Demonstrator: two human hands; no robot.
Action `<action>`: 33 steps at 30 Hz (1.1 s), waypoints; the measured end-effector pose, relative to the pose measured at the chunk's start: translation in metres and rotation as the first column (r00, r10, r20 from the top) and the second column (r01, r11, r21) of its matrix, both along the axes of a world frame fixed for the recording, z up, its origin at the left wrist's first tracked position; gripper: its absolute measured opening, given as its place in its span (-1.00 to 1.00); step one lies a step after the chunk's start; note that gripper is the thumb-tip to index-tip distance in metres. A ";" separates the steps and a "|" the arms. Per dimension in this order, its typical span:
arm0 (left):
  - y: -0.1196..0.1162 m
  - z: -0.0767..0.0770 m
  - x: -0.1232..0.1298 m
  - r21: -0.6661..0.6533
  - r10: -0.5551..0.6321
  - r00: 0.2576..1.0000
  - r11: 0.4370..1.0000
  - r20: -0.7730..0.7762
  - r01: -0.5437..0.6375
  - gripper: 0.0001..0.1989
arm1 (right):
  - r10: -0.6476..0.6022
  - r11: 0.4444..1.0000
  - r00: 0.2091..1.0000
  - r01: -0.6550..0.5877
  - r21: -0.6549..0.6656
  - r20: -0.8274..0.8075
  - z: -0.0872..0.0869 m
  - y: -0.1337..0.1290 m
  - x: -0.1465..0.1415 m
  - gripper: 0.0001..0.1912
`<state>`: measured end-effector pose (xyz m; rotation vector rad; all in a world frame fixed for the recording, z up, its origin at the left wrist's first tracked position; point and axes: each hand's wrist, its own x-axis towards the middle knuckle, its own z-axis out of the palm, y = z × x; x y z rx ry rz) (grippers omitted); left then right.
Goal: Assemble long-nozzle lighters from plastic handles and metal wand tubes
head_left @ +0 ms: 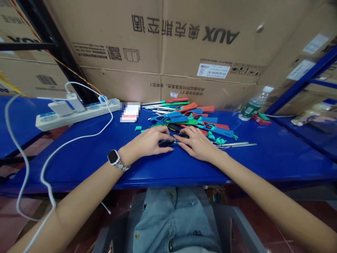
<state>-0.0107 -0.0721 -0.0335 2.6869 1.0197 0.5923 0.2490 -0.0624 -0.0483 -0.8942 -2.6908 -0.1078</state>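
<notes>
Near the middle of the blue table (86,158), my left hand (151,141) has its fingers closed around small dark parts (165,143). My right hand (198,144) meets it from the right, fingers bent over the same dark parts; its grip is partly hidden. Just beyond both hands lies a pile of colored lighters with long metal tubes, among them a blue lighter (216,130) and an orange one (188,106). Thin metal rods (242,144) and green plastic pieces (220,140) rest to the right of my right hand.
A white power strip (79,114) with plugs and a looping white cable (63,140) is at the left. A blurred white card (130,111) lies behind. At the back right stand a plastic bottle (255,103) and a red box (260,119). Large cardboard boxes (105,31) form the back.
</notes>
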 end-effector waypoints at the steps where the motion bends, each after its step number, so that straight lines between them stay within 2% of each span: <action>1: 0.000 -0.001 0.001 0.026 -0.001 1.000 1.000 -0.027 0.001 -0.68 | 0.000 1.000 1.000 0.000 -0.003 0.009 0.000 -0.001 0.000 -0.55; 8: 0.006 -0.012 0.005 0.094 -0.013 0.995 0.995 -0.099 0.022 -0.69 | -0.036 0.999 0.999 0.035 0.018 0.029 0.000 -0.003 -0.002 -0.55; 12: 0.005 -0.008 0.004 0.052 0.006 0.997 0.999 -0.074 -0.002 -0.72 | -0.014 0.999 1.000 0.015 0.041 -0.010 0.000 -0.003 -0.008 -0.60; 17: -0.001 0.007 -0.015 -0.031 0.121 0.993 0.992 -0.007 -0.122 -0.56 | 0.002 1.000 1.000 -0.002 0.019 -0.016 -0.001 0.002 -0.010 -0.64; 20: -0.006 0.007 -0.030 -0.051 0.180 0.980 0.981 -0.086 -0.185 -0.63 | 0.004 1.000 1.000 -0.004 0.011 -0.025 -0.002 0.004 -0.006 -0.63; 23: -0.009 0.002 -0.040 -0.057 0.191 0.974 0.978 -0.119 -0.199 -0.72 | 0.000 1.000 1.000 0.001 0.008 -0.029 0.001 0.004 -0.006 -0.64; 28: -0.005 -0.006 -0.043 -0.040 0.147 0.986 0.988 -0.082 -0.151 -0.76 | -0.026 1.000 0.997 0.025 -0.011 -0.071 0.009 0.003 -0.027 -0.62; 33: -0.001 -0.002 -0.037 -0.016 0.162 0.981 0.986 -0.112 -0.164 -0.71 | -0.062 0.995 0.996 0.057 -0.080 -0.069 0.009 0.006 -0.051 -0.71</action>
